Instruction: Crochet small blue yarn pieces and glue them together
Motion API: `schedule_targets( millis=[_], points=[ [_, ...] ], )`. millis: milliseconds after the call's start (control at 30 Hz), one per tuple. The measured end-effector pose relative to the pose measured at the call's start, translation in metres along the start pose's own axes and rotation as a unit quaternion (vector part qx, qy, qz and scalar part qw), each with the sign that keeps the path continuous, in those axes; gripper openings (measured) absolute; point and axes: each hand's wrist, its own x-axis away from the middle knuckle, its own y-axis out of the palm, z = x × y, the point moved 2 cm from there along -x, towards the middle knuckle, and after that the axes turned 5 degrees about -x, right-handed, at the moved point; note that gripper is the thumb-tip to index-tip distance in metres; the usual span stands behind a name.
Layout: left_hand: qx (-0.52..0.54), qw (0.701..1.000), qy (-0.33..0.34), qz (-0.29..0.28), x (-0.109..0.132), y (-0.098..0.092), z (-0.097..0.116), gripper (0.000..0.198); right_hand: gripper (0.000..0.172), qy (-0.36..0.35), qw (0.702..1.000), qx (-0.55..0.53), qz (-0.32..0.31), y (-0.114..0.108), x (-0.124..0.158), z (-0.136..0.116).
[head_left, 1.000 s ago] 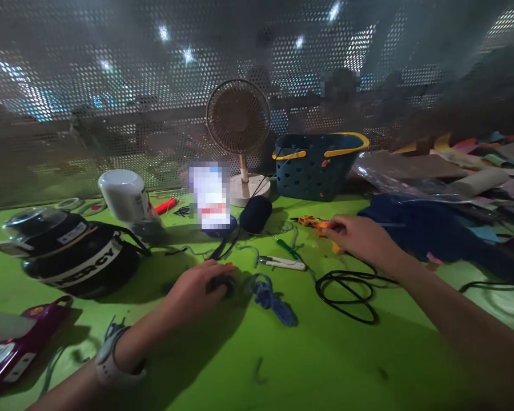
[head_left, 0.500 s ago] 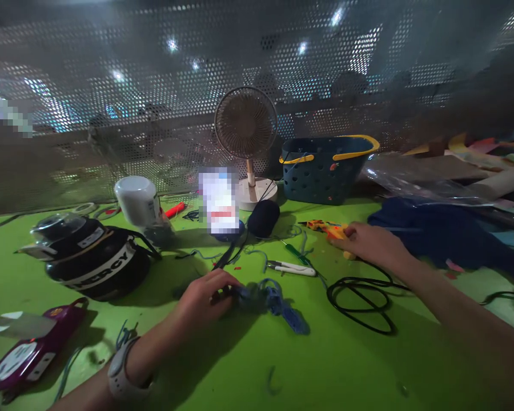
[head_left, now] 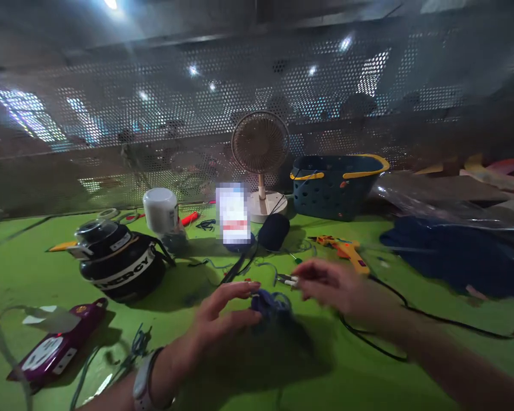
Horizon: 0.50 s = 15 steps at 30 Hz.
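Note:
My left hand (head_left: 229, 314) grips a blue yarn piece (head_left: 274, 305) between thumb and fingers, low over the green table (head_left: 223, 379). To its right, my right hand (head_left: 329, 285) is blurred, its fingers at the white-handled snips (head_left: 288, 279); whether they hold the snips is unclear. A green-handled tool (head_left: 298, 261) lies just behind those fingers, partly hidden. The yellow glue gun (head_left: 345, 251) rests beyond my right hand, which does not touch it. Behind my hands sits a dark yarn ball (head_left: 273, 232).
A lit phone (head_left: 233, 214) stands before a fan (head_left: 261, 145). The dark basket (head_left: 325, 191) is behind, with navy cloth (head_left: 449, 251) to the right. At left are a black bottle (head_left: 122, 265), a white jar (head_left: 160, 211) and a purple device (head_left: 60, 342). A black cable (head_left: 449, 321) runs right.
My right hand has let go of the glue gun and moved left and nearer, to the snips. My left hand has shifted right with the blue yarn piece raised. The view has tilted up.

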Motion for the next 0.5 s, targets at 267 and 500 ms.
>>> schedule_targets(
  millis=[267,500],
  points=[
    [-0.01,1.0,0.001,0.009,0.003,0.0,0.0,0.028,0.025,-0.081,0.994,-0.062,-0.034,0.059,-0.008,-0.005],
    [-0.016,0.999,0.039,-0.004,-0.008,0.001,-0.005,0.019,0.022,-0.011,0.999,-0.038,0.019,0.046,-0.033,0.011]
  ],
)
